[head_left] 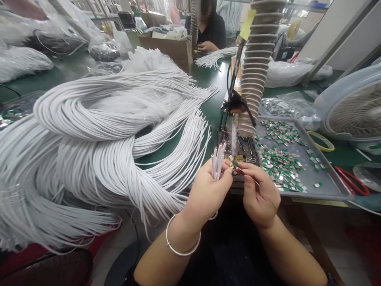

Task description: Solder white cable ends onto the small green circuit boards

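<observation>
My left hand point(208, 190) is closed round several white cables point(218, 161) whose cut ends point upward. At its thumb and fingertip sits a small green and silver connector board point(233, 163), partly hidden by the fingers. My right hand point(262, 194) pinches a thin wire that looks like solder point(262, 190), which runs from its fingertips across the palm. Right above the board stands a soldering iron point(235, 131), mounted tip down on a stand. Both hands meet just under its tip; whether the tip touches the board I cannot tell.
Large bundles of white cable point(98, 159) cover the left side. On the right, a grey tray point(309, 186) holds many small connector boards point(282, 167). A ribbed hose point(257, 67) hangs behind the iron. A fan point(357, 107) and red-handled tool point(354, 178) lie farther right. Another person point(208, 31) sits opposite.
</observation>
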### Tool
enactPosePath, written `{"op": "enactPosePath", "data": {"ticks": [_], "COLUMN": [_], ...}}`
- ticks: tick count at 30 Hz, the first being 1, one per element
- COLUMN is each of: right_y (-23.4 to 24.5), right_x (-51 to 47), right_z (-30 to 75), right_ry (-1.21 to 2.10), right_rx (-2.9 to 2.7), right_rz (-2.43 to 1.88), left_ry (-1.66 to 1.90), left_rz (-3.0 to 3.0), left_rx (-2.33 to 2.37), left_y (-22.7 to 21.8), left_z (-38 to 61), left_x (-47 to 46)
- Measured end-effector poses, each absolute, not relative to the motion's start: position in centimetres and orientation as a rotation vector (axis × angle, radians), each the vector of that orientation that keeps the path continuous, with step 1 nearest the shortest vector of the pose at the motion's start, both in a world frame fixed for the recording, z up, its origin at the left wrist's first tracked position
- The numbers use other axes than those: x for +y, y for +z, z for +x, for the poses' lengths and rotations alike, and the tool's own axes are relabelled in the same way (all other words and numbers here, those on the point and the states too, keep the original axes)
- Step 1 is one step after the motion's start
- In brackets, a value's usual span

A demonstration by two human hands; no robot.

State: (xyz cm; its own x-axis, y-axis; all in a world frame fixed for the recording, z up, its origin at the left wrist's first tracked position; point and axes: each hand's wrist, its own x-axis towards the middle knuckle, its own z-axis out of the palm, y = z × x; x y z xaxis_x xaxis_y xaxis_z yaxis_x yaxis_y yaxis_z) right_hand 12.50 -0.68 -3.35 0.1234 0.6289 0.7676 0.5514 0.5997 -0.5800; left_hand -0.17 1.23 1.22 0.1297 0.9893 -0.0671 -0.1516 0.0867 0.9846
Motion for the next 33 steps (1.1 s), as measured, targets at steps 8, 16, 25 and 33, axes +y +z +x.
{"op": "enactPosePath", "data": {"ticks": [8,16,25,33], "right_y": [-3.2,-3.1,-3.7,-3.8], "right_x": [-0.7,-0.6,-1.1,-1.5], "right_z": [12.3,12.3,12.5,12.8], "right_ry": [0.057,0.046,0.111,0.099], "right_rx": [-1.551,-1.561,-1.564,-1.552], "right_rz": [-1.029,-1.016,-1.028,-1.067], "left_ry": [1.136,1.153,1.143,0.984], "left_rz": [1.112,1.11,1.152,1.343], "left_rx": [1.039,1.027,1.027,1.155], "left_y": [1.3,1.2,0.3,-0.4], "left_z": [-0.4,-0.4,-0.4,-0.8], "left_x": [1.1,1.0,0.8,0.3]}}
